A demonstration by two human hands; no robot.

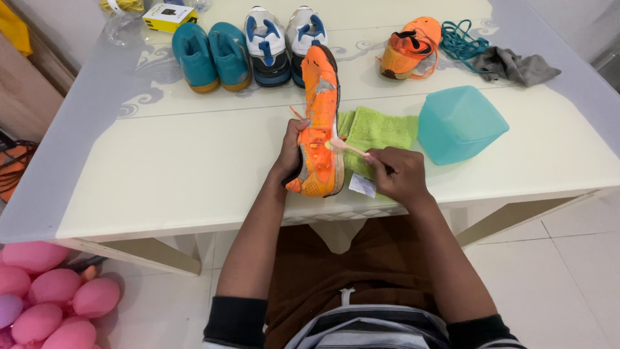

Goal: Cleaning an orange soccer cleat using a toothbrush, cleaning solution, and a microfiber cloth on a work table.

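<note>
My left hand [289,152] grips an orange sports shoe [321,116] by its side, holding it on its edge above the white table [181,168]. My right hand [397,173] pinches a small pink-handled brush [347,148], a toothbrush by its shape. Its head touches the shoe's side near the toe. Under and behind the shoe lies a green cloth [378,130].
The matching orange shoe [408,48] lies at the back right with teal laces [462,40] and a grey rag [513,64]. A teal plastic tub [457,123] sits right of the cloth. Teal shoes [210,57], white-and-blue shoes [284,40], a yellow box [169,16] line the back. Pink balloons [45,297] lie on the floor.
</note>
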